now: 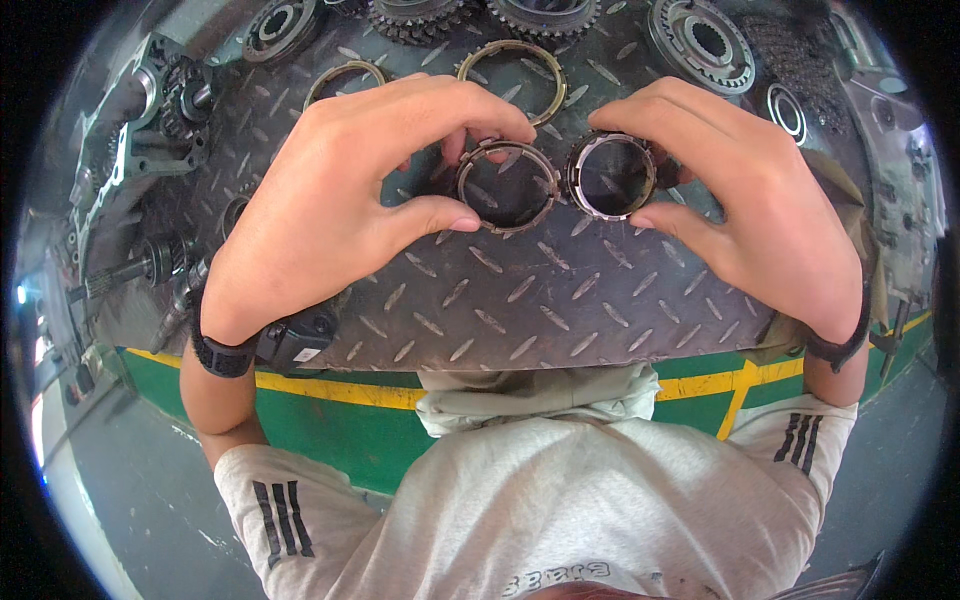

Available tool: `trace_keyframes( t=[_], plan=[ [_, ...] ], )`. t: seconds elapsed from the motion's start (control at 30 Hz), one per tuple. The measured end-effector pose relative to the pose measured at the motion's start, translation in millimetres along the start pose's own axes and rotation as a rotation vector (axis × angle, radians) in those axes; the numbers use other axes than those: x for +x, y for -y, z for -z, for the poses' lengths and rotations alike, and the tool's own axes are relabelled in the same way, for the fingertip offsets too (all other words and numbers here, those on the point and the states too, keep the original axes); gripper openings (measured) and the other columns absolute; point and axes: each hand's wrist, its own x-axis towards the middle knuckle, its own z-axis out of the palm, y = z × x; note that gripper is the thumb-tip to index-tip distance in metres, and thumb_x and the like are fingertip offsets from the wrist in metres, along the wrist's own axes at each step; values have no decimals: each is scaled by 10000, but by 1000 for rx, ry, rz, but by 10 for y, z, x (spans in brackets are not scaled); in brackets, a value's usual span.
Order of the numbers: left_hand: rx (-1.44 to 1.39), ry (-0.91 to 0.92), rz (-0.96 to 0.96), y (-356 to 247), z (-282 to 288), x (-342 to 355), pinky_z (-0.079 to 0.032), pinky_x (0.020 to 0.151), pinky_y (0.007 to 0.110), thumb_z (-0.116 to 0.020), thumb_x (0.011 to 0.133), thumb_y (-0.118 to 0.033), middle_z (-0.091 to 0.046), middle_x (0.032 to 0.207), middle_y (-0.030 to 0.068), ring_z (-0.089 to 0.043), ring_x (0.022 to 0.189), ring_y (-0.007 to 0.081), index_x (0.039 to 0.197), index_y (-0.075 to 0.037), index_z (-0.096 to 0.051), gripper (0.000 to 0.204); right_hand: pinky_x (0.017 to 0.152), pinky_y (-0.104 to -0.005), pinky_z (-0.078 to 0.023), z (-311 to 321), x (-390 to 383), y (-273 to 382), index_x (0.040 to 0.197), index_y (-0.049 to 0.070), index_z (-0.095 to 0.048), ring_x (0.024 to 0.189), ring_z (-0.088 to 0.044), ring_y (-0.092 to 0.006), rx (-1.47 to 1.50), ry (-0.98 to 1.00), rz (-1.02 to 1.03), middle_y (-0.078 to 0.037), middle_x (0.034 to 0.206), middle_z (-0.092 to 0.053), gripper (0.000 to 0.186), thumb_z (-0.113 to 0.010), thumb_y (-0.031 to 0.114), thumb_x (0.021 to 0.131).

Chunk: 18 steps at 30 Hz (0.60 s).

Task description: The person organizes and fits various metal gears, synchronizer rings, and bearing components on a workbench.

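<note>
My left hand [330, 190] grips a dark toothed metal ring [547, 202] near the centre, its thumb at the lower left of the rim and fingers at the top. Beside it, my right hand [755, 200] holds a second, thicker-looking ring [575, 180] with a bright edge, thumb below and fingertips above. The two rings lie side by side, nearly or actually touching, over a diamond-plate steel bench [520, 300]. Just behind my fingers lie a larger brass-coloured ring [556, 80] and a similar one [347, 64], partly hidden by my left hand.
Gears [545, 15] and hubs [705, 50] line the back, with small silver rings [787, 110] at right. A housing [165, 95], a shaft [135, 265] and a black device [295, 335] are at left. An olive cloth [835, 185] lies by my right arm.
</note>
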Motion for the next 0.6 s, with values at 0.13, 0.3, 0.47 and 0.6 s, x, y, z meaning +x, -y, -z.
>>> trace_keyframes(
  t=[0.13, 0.3, 0.47, 0.6],
  plan=[
    [25, -22, -25, -6, -6, 1, -509, 785, 323, -904, 745, -72, -767, 1173, 53, -683, 939, 192, 1317, -82, -760, 589, 874, -422, -587, 10, -1, 27, 1322, 6, -675, 1027, -708, -387, -5, 11, 22, -162, 1211, -697, 602, -863, 22, 750],
    [-14, -6, -1, 6, 7, -3, -509, 789, 324, -895, 754, -70, -756, 1201, 59, -676, 948, 197, 1307, -77, -757, 569, 925, -444, -584, -3, 11, 8, 1319, 10, -683, 1101, -704, -397, -62, -10, 43, -176, 1245, -699, 602, -871, 70, 750],
    [1, 5, -23, 29, 6, -10, -509, 795, 323, -891, 756, -67, -751, 1212, 60, -677, 952, 197, 1310, -69, -750, 571, 976, -461, -575, 5, 28, 43, 1306, 3, -682, 1147, -691, -415, -50, 16, 29, -179, 1259, -703, 607, -876, 63, 734],
    [2, 13, -5, 45, 11, -22, -510, 804, 327, -892, 753, -70, -750, 1211, 60, -679, 960, 198, 1318, -62, -743, 585, 971, -459, -576, 24, 19, 55, 1294, 2, -683, 1146, -690, -417, -39, 48, 3, -176, 1251, -704, 596, -873, 50, 731]
  ],
)
